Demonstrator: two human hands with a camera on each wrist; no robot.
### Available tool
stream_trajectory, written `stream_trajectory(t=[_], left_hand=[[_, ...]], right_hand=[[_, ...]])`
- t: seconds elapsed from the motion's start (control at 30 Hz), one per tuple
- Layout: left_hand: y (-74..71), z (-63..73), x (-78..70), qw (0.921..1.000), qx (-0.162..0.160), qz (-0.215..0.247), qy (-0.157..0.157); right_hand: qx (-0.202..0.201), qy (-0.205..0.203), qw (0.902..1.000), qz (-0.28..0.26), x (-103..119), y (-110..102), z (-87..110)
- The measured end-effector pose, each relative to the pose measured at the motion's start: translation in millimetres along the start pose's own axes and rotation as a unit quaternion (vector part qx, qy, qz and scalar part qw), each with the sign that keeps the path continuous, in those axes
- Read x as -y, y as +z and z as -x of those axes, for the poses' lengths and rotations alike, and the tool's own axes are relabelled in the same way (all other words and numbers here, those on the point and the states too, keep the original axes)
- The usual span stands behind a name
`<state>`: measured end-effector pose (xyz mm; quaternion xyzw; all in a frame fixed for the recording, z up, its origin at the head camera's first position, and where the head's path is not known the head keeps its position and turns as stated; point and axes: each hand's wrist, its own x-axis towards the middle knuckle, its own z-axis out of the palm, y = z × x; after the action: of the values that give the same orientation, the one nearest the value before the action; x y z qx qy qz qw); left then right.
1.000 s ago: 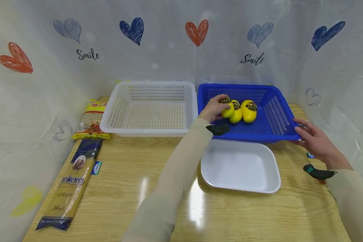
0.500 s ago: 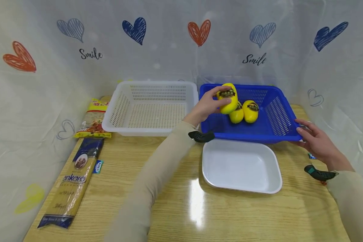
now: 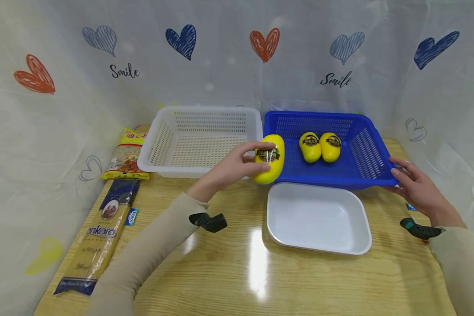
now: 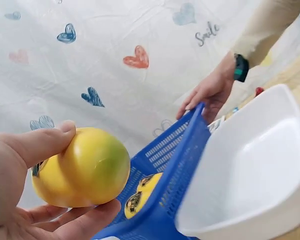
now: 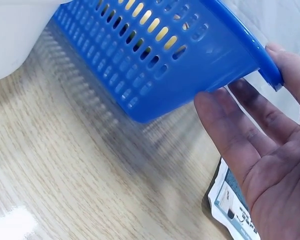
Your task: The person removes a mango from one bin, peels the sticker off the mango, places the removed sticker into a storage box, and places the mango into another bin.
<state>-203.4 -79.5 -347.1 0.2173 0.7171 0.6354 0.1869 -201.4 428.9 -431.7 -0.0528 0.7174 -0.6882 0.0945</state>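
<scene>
My left hand (image 3: 230,169) grips a yellow mango (image 3: 277,163) with a dark printed label, its fingers and thumb around the fruit. The mango is in the air just left of the blue basket (image 3: 332,181). In the left wrist view its end shows a green blush. Two more mangoes (image 3: 310,151) lie side by side inside that basket. At the basket's right end, my right hand (image 3: 421,188) holds the rim; in the right wrist view the thumb is on the rim and the fingers are beneath it.
A white perforated basket (image 3: 199,169) stands left of the blue one. In front of the blue basket is a white tray (image 3: 320,219). Along the left lie a yellow snack bag (image 3: 127,153), a spaghetti pack (image 3: 96,241) and a small blue packet (image 3: 132,217).
My left hand has lifted the mango out of the blue basket and carried it left and toward me. The right hand stays at the basket's rim.
</scene>
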Motion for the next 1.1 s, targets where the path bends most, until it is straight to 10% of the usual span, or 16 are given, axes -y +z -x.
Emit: stream_trajectory(t=[0.5,0.8,1.1], left_hand=[[-12.2,94.8,40.9,0.9925,0.010,-0.118,-0.029],[-5.2,105.0,92.2,0.9793,-0.035,-0.192,-0.052],[5.7,104.4,98.6,0.9613,-0.053,-0.268,-0.037]], right_hand=[[0.012,-0.003,0.9997,-0.023,-1,-2,0.5],[0.018,-0.012,0.9992,-0.033,-3,-2,-1.1],[0.018,-0.016,0.9992,-0.032,-3,-3,-1.8]])
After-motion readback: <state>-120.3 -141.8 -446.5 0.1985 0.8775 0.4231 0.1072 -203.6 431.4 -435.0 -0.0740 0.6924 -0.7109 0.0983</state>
